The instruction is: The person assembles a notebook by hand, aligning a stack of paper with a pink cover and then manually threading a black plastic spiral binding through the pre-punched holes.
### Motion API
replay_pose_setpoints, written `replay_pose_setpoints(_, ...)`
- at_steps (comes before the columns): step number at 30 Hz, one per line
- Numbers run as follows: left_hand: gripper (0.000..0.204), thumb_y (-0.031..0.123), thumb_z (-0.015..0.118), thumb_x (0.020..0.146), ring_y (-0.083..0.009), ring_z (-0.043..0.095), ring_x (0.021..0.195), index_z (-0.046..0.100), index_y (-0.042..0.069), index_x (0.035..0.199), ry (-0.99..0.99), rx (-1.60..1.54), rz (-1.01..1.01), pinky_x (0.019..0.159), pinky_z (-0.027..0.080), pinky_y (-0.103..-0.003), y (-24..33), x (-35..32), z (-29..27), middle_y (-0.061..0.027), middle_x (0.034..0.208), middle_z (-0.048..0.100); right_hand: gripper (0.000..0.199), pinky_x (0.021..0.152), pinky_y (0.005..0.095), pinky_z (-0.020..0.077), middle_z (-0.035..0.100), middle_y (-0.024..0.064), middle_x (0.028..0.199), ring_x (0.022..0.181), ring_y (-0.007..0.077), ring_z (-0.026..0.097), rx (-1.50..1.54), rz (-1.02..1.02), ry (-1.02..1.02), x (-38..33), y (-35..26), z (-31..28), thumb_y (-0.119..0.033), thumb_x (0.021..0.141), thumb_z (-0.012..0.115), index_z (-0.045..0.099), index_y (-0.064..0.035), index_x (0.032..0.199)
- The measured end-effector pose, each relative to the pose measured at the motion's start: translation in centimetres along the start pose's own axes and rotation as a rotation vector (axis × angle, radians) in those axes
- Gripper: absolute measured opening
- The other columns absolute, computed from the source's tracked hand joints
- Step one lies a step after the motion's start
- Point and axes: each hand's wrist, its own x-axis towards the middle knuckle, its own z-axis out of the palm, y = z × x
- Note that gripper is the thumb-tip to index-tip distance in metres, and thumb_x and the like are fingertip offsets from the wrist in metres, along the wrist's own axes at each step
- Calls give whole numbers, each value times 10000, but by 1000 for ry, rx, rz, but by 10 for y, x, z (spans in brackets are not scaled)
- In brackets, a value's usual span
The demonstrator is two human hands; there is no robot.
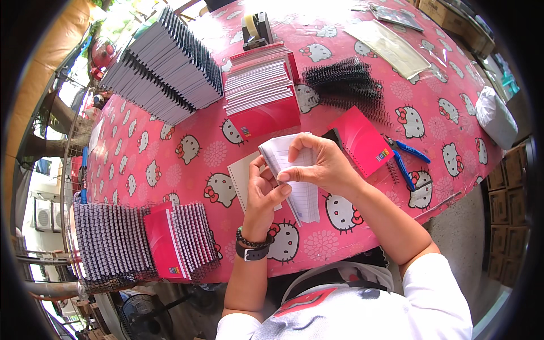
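Paper, a lined sheaf of notebook pages [294, 175], is pinched between both hands above the pink cartoon-cat tablecloth [141, 153]: the left hand [263, 190] grips its lower edge, the right hand [320, 164] curls closed over its top. A red cover [362, 141] lies just right, blue pliers [405, 161] beyond it, black binding coils [348, 82] farther back, and stacked bound notebooks [164, 62] at the far left.

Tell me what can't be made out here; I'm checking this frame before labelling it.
Head view only:
- Lined paper stack: its bound edge is hidden by the left hand and right hand.
- Tape dispenser: washed out by glare.
- Clear sleeves: contents too small to tell.
- Bound notebooks: bent and cut off by the fisheye rim.
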Motion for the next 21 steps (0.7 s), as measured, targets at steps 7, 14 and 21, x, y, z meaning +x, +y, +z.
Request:
replay_pose_setpoints(7,753,230,687,692,-176,537,1018,263,11,1274,-16,-38,-5,831,459,-283,1,-1,0,-126,1095,515,408,598,209,395,533,-22,739,693,49,476,0,7,18,0,-1,0,-338,658,817,547,-56,776)
replay_pose_setpoints(14,743,224,682,703,-176,533,1028,265,11,1279,-26,-71,-20,867,438,-288,1,-1,1,-126,1094,523,441,572,225,406,545,-2,721,655,59,475,-39,-72,72,-1,2,2,-376,657,810,558,-32,767)
replay_pose_setpoints(21,744,202,682,705,-184,530,1042,262,12,1289,-25,-25,-36,880,432,-302,0,-1,-3,-129,1110,523,400,619,199,405,538,-26,752,715,44,486,-59,-1,35,-1,-2,1,-325,662,820,548,-55,776)
